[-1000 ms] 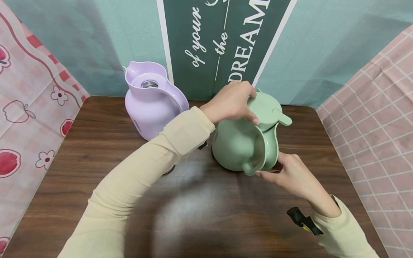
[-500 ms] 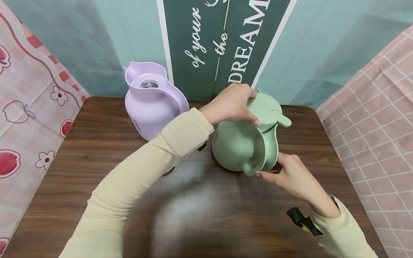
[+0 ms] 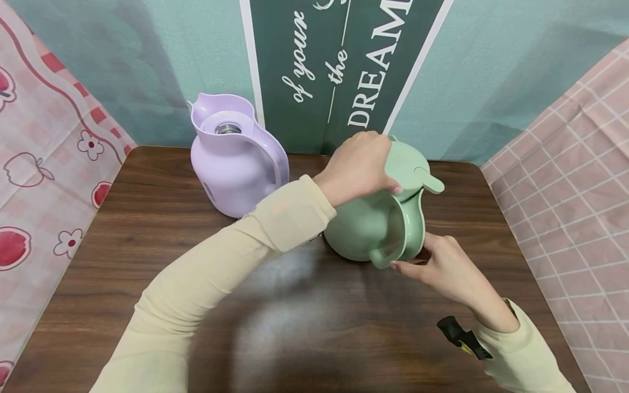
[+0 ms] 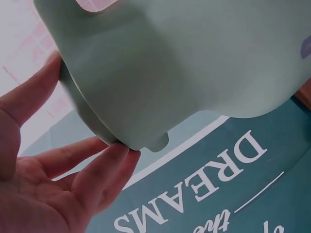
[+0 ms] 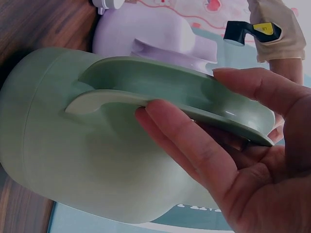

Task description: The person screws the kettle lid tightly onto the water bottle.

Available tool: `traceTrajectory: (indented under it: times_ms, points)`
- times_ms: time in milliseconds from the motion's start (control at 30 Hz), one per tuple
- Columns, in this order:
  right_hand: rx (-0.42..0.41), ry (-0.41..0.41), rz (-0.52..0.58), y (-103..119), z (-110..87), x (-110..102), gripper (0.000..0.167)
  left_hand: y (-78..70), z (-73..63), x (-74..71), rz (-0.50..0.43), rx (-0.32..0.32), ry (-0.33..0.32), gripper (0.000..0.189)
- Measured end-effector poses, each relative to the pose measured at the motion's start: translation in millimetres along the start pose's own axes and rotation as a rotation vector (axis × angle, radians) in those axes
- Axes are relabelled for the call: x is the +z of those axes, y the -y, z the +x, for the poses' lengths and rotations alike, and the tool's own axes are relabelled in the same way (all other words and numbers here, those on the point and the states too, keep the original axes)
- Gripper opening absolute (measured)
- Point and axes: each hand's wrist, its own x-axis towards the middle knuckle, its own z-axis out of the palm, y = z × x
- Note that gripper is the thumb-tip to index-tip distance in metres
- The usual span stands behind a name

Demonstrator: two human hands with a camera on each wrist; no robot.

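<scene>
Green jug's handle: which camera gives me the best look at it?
The right wrist view: the handle is large and close up, though the right hand covers part. Head shows it smaller, from above; left wrist catches only a bit, at the top edge.

1. The green jug (image 3: pixel 354 232) before me is matte and round-bellied; it stands upright on the wooden tabletop (image 3: pixel 304 327), towards the back edge.
2. Its lid (image 3: pixel 408 169), flat, round and paler green, sits on the mouth, lever towards me and to my right; my left hand (image 3: pixel 355 166) grips its edge.
3. Its broad, curved handle (image 3: pixel 415 224) faces me, held between my right hand's (image 3: pixel 449 267) thumb and fingers.
</scene>
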Motion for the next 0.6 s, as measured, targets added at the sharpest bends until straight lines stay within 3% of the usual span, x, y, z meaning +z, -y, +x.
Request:
traceTrajectory:
  times_ms: [600]
  points:
    - [0.011,-0.012,-0.001,-0.1,-1.1,0.7,0.020,6.9,5.2,-2.6,-0.003,0.055,0.014,0.041]
